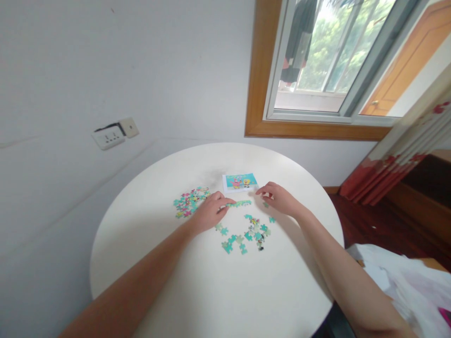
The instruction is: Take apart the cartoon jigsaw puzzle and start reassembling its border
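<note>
On a round white table (pixel 183 286) lie loose jigsaw pieces. My left hand (pixel 210 210) rests with its fingers pinched on the left end of a short joined row of green puzzle pieces (pixel 240 203). My right hand (pixel 280 198) lies beside the row's right end, fingers curled down onto the table near a single teal piece (pixel 266 205); what it holds, if anything, is hidden. A heap of pink and teal pieces (pixel 188 202) sits left of my left hand. Several teal pieces (pixel 246 233) are scattered in front of both hands. The puzzle box (pixel 240 181) lies just beyond.
The table stands against a white wall with a power socket (pixel 112 134). A wood-framed window (pixel 317 70) is at the upper right. A red and white curtain (pixel 398 159) hangs at the right over a dark wooden floor. White cloth (pixel 405 281) lies at the lower right.
</note>
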The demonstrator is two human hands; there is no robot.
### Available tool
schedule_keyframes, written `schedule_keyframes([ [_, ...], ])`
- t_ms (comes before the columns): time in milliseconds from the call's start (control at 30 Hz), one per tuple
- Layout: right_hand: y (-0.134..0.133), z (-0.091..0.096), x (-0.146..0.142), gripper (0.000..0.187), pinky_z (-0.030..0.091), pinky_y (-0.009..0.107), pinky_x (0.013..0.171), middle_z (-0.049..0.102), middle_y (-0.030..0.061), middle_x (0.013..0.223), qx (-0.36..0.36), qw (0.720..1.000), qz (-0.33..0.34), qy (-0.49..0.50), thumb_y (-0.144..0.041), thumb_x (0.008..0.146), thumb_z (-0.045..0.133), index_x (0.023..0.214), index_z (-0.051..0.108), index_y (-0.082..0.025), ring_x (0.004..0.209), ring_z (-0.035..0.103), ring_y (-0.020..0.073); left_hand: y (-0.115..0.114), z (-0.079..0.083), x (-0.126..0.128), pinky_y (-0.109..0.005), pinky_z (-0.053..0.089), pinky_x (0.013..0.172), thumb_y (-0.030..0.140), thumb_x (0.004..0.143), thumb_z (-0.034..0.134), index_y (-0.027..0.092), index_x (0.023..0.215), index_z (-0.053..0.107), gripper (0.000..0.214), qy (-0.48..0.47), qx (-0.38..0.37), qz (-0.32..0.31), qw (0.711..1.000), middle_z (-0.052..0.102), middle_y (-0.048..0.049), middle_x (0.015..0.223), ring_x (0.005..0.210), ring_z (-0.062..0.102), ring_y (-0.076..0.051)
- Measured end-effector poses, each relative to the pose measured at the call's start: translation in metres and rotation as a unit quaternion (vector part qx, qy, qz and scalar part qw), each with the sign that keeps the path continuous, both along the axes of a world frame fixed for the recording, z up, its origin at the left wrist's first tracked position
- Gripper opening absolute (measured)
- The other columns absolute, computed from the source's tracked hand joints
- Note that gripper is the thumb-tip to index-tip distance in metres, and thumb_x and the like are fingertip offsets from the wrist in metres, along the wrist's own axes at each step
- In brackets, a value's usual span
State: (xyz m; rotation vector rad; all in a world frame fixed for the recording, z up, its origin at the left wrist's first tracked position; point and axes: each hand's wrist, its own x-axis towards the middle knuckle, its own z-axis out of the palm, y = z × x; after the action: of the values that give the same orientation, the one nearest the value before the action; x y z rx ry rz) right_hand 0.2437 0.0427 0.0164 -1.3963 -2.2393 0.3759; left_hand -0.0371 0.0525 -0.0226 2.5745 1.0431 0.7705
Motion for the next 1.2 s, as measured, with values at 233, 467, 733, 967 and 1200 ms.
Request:
schedule_keyframes([
  [233,0.003,0.002,0.025,0.027,0.042,0.024,0.068,0.066,0.0021,0.082,-0.041,0.999,-0.03,0.01,-0.015,0.077,0.052,0.095,0.071,-0.019,0.069,0.055,0.0129,-0.001,0.001,0.0,-0.03,0.042,0.085,0.021,0.091,0.048,0.025,0.114,0.065,0.03,0.008,-0.003,0.002,1.0,0.052,-0.0052,0.094,0.092,0.052,-0.018],
  [467,0.001,0.003,0.03,0.026,0.043,0.024,0.069,0.07,0.0037,0.085,-0.109,0.991,-0.033,-0.068,-0.02,0.076,0.055,0.094,0.074,-0.019,0.074,0.061,0.0154,0.0,0.003,0.0,-0.031,0.042,0.086,0.022,0.091,0.047,0.025,0.116,0.064,0.031,0.011,-0.006,-0.001,1.0,0.051,-0.005,0.092,0.092,0.052,-0.019],
  [733,0.003,-0.002,0.029,0.032,0.044,0.023,0.066,0.071,0.0043,0.082,-0.117,0.991,-0.01,-0.064,-0.015,0.07,0.054,0.094,0.074,-0.018,0.071,0.062,0.0152,0.001,0.002,0.0,-0.031,0.042,0.085,0.021,0.09,0.047,0.025,0.116,0.065,0.031,0.006,-0.004,-0.003,1.0,0.052,-0.0047,0.093,0.091,0.053,-0.018],
  [967,0.002,-0.003,0.028,0.033,0.044,0.022,0.063,0.07,0.0037,0.079,-0.114,0.991,-0.011,-0.065,-0.012,0.067,0.054,0.093,0.074,-0.018,0.068,0.062,0.0143,0.001,0.002,-0.001,-0.031,0.042,0.086,0.021,0.091,0.047,0.025,0.117,0.064,0.032,0.009,-0.003,-0.003,1.0,0.051,-0.0049,0.093,0.092,0.053,-0.019],
  [1200,-0.003,0.004,0.022,0.029,0.044,0.023,0.066,0.068,0.0056,0.085,-0.082,0.993,-0.021,-0.077,-0.013,0.068,0.059,0.092,0.074,-0.017,0.071,0.061,0.0148,0.0,0.002,0.0,-0.03,0.042,0.086,0.022,0.091,0.047,0.025,0.118,0.064,0.032,0.012,-0.009,0.001,1.0,0.051,-0.0051,0.093,0.092,0.052,-0.018],
])
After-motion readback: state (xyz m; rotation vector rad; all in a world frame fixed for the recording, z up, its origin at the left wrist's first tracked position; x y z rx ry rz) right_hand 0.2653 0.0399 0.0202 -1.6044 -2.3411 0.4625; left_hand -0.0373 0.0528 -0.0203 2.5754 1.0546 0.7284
